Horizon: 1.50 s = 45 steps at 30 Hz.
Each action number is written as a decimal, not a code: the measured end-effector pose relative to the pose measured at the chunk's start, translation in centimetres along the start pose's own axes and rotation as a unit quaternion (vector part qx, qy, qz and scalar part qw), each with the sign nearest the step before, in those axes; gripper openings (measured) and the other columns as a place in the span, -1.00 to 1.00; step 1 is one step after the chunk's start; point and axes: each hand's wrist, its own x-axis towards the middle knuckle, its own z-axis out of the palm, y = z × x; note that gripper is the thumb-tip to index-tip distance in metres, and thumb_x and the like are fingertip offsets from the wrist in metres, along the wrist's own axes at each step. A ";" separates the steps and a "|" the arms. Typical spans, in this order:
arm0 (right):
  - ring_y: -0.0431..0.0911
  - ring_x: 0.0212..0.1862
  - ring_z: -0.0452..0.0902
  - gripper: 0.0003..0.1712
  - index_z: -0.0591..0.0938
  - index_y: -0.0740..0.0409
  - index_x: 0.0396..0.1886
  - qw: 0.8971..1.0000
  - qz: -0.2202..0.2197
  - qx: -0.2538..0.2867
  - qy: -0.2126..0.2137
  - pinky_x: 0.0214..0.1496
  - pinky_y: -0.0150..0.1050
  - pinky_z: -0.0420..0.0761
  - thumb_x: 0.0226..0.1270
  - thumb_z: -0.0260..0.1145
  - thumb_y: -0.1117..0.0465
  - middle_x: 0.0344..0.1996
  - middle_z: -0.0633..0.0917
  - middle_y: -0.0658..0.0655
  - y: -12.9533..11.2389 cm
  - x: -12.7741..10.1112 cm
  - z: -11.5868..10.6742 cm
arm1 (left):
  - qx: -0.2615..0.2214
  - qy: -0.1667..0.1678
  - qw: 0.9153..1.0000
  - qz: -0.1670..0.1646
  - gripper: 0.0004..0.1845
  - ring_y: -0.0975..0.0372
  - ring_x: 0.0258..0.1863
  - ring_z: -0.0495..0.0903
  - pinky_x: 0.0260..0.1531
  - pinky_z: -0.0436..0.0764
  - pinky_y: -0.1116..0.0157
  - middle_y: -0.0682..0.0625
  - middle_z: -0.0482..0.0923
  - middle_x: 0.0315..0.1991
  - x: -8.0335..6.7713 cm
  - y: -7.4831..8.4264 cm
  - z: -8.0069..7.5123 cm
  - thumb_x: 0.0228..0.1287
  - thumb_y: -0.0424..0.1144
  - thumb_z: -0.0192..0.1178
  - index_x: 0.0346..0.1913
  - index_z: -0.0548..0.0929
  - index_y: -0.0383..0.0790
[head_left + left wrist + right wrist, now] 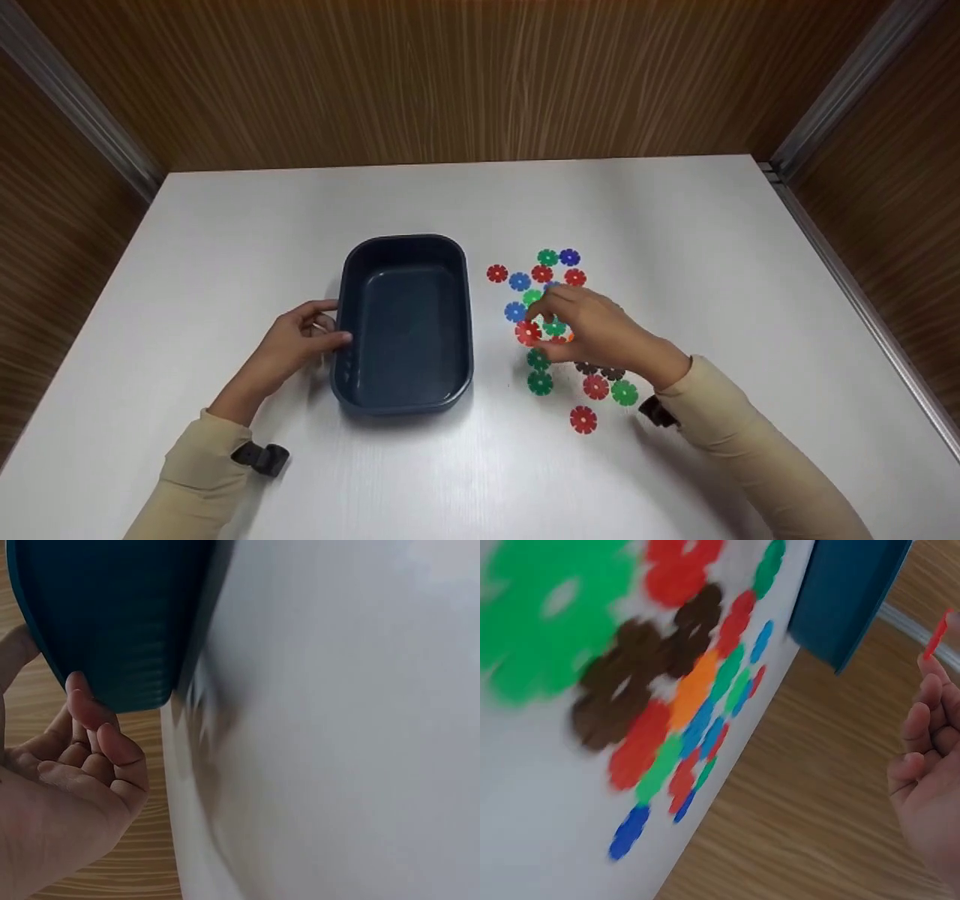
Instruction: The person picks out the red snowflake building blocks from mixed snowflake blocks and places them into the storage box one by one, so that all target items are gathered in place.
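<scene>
A dark blue rectangular plastic tub [403, 411] stands on the white table, nothing inside it. My left hand [292, 343] grips its left rim, with the thumb over the edge and other fingers curled along the outer wall; the left wrist view shows these fingers at the tub's wall [112, 637]. Over the loose discs to the tub's right, my right hand [600, 330] pinches a red notched flower-shaped disc [528, 333] between thumb and forefinger. In the right wrist view that red disc [939, 634] appears edge-on at the fingertips.
Several notched discs lie flat right of the tub, among them a green disc [540, 382], a blue disc [519, 282], a dark blue disc [570, 258] and a brown disc [622, 686]. My right hand covers part of them. Wood-grain panels [480, 82] enclose the table.
</scene>
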 end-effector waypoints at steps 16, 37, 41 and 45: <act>-0.19 -0.45 0.47 -0.66 0.65 0.06 -0.05 0.998 -0.065 0.009 0.009 -0.51 -0.46 0.33 0.21 0.38 0.05 -0.26 0.61 0.05 -3.9 4.8 2.8 | -0.004 0.005 1.000 0.010 -0.33 0.39 -0.43 0.44 -0.39 0.48 0.44 0.09 0.44 -0.29 -0.2 0.1 0.1 0.20 -0.27 0.34 0.32 0.33 -0.42; -0.13 -0.37 0.33 -0.57 0.57 0.17 0.11 0.929 0.086 0.359 0.008 -0.35 -0.42 0.38 0.25 0.39 0.17 -0.37 0.47 0.05 -2.5 3.3 2.5 | -0.006 0.005 1.000 0.003 -0.34 0.39 -0.41 0.45 -0.36 0.48 0.45 0.10 0.45 -0.28 0.0 0.0 0.0 0.20 -0.25 0.34 0.31 0.35 -0.39; -0.10 -0.30 0.37 -0.58 0.57 0.15 0.10 0.903 0.121 0.412 0.010 -0.32 -0.43 0.42 0.26 0.38 0.17 -0.36 0.45 0.02 -1.8 2.5 2.1 | -0.007 -0.001 1.000 0.001 -0.32 0.40 -0.41 0.43 -0.37 0.48 0.44 0.11 0.45 -0.28 -0.1 0.0 -0.1 0.21 -0.24 0.33 0.33 0.33 -0.39; -0.12 -0.25 0.40 -0.57 0.56 0.17 0.10 0.891 0.138 0.432 0.009 -0.25 -0.44 0.50 0.27 0.37 0.15 -0.34 0.45 0.02 -0.7 1.5 1.6 | -0.011 -0.004 1.000 -0.002 -0.31 0.39 -0.41 0.43 -0.37 0.47 0.44 0.11 0.45 -0.28 -0.1 0.0 -0.3 0.21 -0.23 0.34 0.34 0.32 -0.38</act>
